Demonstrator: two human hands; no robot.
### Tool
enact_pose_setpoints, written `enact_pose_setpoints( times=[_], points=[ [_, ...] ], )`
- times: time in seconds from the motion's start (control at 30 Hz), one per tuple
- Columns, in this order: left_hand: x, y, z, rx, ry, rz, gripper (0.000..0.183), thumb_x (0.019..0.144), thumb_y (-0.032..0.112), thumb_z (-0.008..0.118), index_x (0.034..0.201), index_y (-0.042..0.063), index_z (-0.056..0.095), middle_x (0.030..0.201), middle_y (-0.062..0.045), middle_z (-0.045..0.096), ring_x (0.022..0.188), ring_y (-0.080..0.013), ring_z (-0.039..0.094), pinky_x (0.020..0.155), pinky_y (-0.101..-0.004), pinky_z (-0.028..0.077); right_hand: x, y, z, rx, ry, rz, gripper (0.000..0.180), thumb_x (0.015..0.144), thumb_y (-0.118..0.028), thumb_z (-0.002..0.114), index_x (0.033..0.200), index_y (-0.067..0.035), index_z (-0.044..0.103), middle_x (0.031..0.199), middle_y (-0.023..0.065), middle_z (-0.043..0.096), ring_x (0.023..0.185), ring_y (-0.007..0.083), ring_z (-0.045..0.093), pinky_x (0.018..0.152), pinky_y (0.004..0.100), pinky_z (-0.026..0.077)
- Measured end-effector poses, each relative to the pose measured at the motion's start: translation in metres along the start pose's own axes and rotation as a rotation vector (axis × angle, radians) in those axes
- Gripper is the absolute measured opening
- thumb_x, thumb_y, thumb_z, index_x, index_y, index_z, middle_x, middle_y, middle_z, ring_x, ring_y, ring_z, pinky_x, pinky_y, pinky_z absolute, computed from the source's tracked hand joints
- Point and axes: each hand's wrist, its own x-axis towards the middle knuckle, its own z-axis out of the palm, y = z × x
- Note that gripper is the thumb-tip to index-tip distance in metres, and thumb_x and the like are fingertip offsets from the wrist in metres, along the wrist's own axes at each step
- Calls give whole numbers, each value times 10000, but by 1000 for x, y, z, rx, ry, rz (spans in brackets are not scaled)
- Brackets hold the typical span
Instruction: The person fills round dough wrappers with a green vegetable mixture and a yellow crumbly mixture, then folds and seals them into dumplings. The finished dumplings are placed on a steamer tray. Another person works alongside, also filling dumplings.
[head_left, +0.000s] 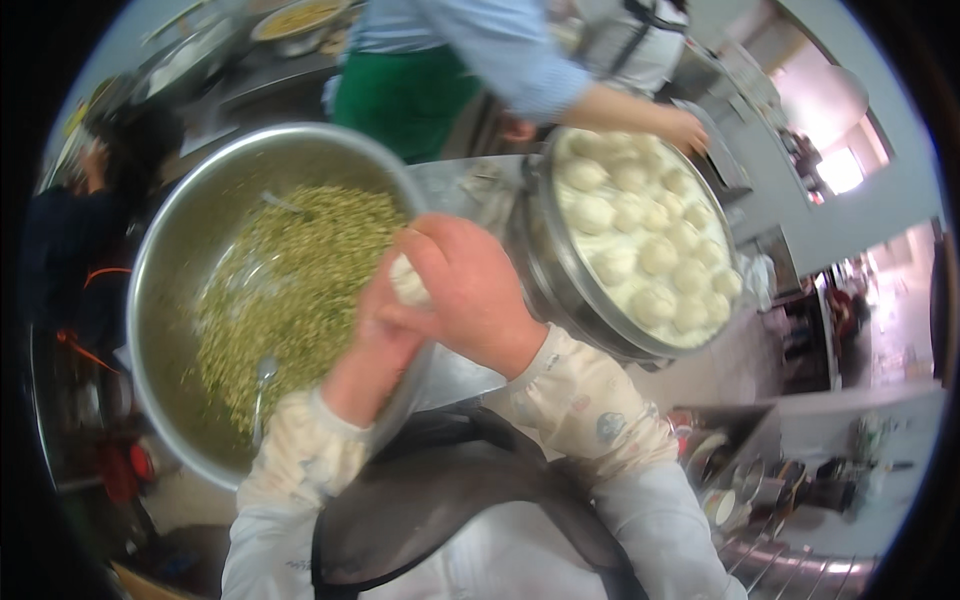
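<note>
A white stuffed dough ball (407, 283) is cupped between my two hands, in front of my chest. My left hand (375, 322) supports it from below and the left. Over its top and right side curls my right hand (476, 292), hiding much of the dough. To the left is a large metal bowl (161, 225) with chopped green filling (300, 292) inside. A metal spoon (264, 375) rests in the filling near me, and a second spoon (279, 201) sticks out at the far side. On the right, a round metal steamer (540, 277) holds many white buns (660, 257).
A metal-topped surface (461, 375) lies between bowl and steamer. A co-worker in a green apron (401, 97) stands opposite, one hand (679, 129) over the steamer's far rim. Another person (79, 240) is at the left. A wire rack (795, 562) is at lower right.
</note>
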Motion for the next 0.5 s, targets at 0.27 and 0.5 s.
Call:
enact_pose_setpoints(
  times=[0.27, 0.5],
  points=[
    [47, -46, 74, 45, -59, -275, 481, 1009, 327, 350, 1386, 29, 341, 1334, -160, 460, 1219, -296, 475, 1018, -429, 412, -61, 106, -154, 871, -147, 631, 591, 740, -140, 732, 1260, -38, 471, 1111, 125, 583, 991, 239, 611, 790, 389, 543],
    [63, -63, 28, 339, 117, -212, 124, 964, 189, 491, 977, 66, 503, 861, -33, 512, 729, -115, 505, 566, -203, 429, -170, 289, -316, 765, 490, 959, 430, 805, -208, 682, 1176, -30, 556, 1038, 116, 617, 897, 210, 639, 689, 370, 579]
  ],
)
